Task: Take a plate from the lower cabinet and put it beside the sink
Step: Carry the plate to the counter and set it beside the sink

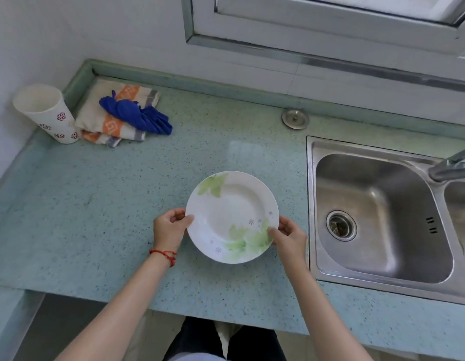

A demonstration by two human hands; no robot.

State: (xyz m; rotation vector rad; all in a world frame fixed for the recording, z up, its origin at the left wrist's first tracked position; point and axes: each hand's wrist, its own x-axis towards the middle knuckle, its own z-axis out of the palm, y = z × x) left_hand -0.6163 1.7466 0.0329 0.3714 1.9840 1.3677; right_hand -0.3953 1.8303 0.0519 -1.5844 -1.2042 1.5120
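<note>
On the counter, near its front edge and just left of the sink, you hold the plate with both hands. Your left hand is closed on the plate's left rim: thumb lying over the top of the rim, fingers curled beneath and out of sight. Your right hand is clamped on the lower right rim, thumb pressed onto the green leaf print, fingers tucked under. Both forearms reach up from the near edge, angled inward toward the plate; a red cord bracelet sits on the left wrist.

Plate sits level, face up. Cannot tell whether its base touches the counter or hangs just above it.

Edges: the plate's right rim is near the sink's raised steel lip but apart from it. The counter's front edge lies close behind your wrists. The faucet juts in over the sink from the right.

Open room: a broad bare stretch of speckled counter to the left of the plate and beyond it toward the wall. Far left corner is occupied: a patterned cup against the wall, a folded striped towel beside it, a blue cloth lying on the towel. A round metal cap is set into the counter near the back ledge, well apart from the plate.
</note>
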